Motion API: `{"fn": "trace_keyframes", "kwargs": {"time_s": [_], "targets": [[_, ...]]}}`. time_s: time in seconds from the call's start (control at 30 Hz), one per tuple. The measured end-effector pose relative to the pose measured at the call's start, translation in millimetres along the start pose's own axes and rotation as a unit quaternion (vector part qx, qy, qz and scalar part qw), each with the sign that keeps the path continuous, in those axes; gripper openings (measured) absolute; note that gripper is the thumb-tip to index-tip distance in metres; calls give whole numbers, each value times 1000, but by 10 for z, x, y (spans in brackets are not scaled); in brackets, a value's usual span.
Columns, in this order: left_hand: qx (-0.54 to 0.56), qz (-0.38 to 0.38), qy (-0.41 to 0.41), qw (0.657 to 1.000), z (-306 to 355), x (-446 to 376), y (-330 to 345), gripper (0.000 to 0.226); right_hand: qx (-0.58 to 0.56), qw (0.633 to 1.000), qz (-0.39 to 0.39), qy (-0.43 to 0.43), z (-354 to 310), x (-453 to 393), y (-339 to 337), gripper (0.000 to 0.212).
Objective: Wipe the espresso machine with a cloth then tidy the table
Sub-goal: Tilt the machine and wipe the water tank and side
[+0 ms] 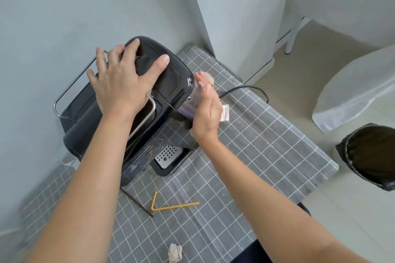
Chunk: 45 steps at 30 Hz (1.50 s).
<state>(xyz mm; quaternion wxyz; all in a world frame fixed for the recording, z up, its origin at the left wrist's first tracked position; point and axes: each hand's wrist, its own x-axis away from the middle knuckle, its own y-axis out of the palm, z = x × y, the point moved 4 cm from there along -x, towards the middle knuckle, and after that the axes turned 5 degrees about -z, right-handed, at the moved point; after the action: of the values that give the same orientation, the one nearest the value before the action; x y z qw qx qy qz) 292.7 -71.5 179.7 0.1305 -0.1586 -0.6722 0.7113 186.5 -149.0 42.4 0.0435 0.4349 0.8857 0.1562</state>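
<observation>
Two bare forearms reach up from the bottom edge, and between them a crumpled wad of paper (175, 253) lies at the near edge of the table (277, 156), partly cut off by the frame. A grey cloth with a white grid covers the table, wrinkled in places. On it, further in, lie a bent yellow straw (171, 206) and a thin dark stick (137, 204), close together near the foot of the black espresso machine (171, 74). This machine stands against the pale grey wall (53, 6) at the table's left side, its perforated metal drip tray (167, 156) facing the camera and a black power cord (245, 87) trailing off behind it. The left hand (121, 83) lies flat and spread on the machine's top, gripping nothing. The right hand (207, 113) presses against the machine's right side, its fingers closed over a beige cloth (207, 78); most of the cloth is hidden behind the palm. A small pale packet (225, 113) peeks out beyond that hand, too obscured to identify. To the right, on the light floor, stand a bin lined with a black bag (367, 156) and a white-draped piece of furniture (352, 92), both cut off
</observation>
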Motion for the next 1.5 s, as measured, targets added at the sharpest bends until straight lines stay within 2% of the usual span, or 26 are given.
{"fn": "trace_keyframes", "kwargs": {"time_s": [0.13, 0.23, 0.3, 0.33, 0.4, 0.43, 0.47, 0.53, 0.6, 0.67, 0.73, 0.77, 0.8, 0.87, 0.97, 1.03, 1.17, 1.27, 1.4, 1.5], "targets": [[-1, 2, 3, 1000, 7, 23, -16, 85, 31, 992, -6, 125, 487, -30, -216, 38], [0, -1, 4, 1000, 17, 30, -24, 86, 187, 968, -23, 168, 655, -12, -398, 50], [0, -2, 5, 1000, 18, 33, -32, 86, 297, 940, -63, 153, 693, -4, -481, 64], [0, -3, 7, 1000, 17, 38, -32, 86, 347, 921, -106, 143, 657, -8, -530, 57], [-2, -3, 11, 1000, 10, 38, -31, 85, 417, 873, -188, 172, 568, 6, -643, 18], [-4, -3, 12, 1000, 6, 36, -35, 83, 454, 856, -195, 150, 496, 8, -734, 15], [-4, -2, 12, 1000, 0, 31, -41, 79, 458, 856, -197, 139, 403, 56, -839, 14], [11, 1, 10, 1000, -10, 24, -49, 66, 487, 842, -204, 108, 295, 186, -1073, 35], [70, 11, 9, 997, -19, 28, -67, 53, 522, 821, -211, 89, 279, 342, -1326, 47], [187, 47, 12, 981, -59, 52, -115, 44, 575, 780, -236, 73, 219, 455, -1458, 55], [343, 110, 1, 933, -174, 94, -257, 35, 619, 741, -249, 80, 41, 526, -1417, 38], [397, 140, -9, 907, -268, 115, -332, 32, 616, 746, -243, 75, -126, 564, -1338, 31], [416, 167, -22, 894, -388, 130, -402, 30, 588, 771, -240, 52, -319, 617, -1215, 26], [387, 182, -60, 902, -696, 92, -460, 27, 515, 816, -260, 29, -783, 791, -864, 15], [315, 72, -129, 938, -1189, -53, -383, 24, 353, 884, -293, 92, -1283, 986, -270, 16], [289, 6, -124, 949, -1372, -110, -330, 29, 232, 915, -290, 158, -1410, 1035, 41, 17], [330, -16, -50, 942, -1404, -159, -398, 22, 132, 926, -257, 244, -1439, 1069, 396, 19], [302, -66, -29, 951, -1360, -219, -414, 22, 77, 932, -226, 275, -1387, 1078, 516, 22], [296, -117, -40, 947, -1332, -273, -438, 25, 104, 934, -214, 268, -1328, 1008, 571, 19], [324, -140, -82, 932, -1390, -313, -400, 23, 158, 928, -226, 250, -1357, 831, 545, 19]]}}
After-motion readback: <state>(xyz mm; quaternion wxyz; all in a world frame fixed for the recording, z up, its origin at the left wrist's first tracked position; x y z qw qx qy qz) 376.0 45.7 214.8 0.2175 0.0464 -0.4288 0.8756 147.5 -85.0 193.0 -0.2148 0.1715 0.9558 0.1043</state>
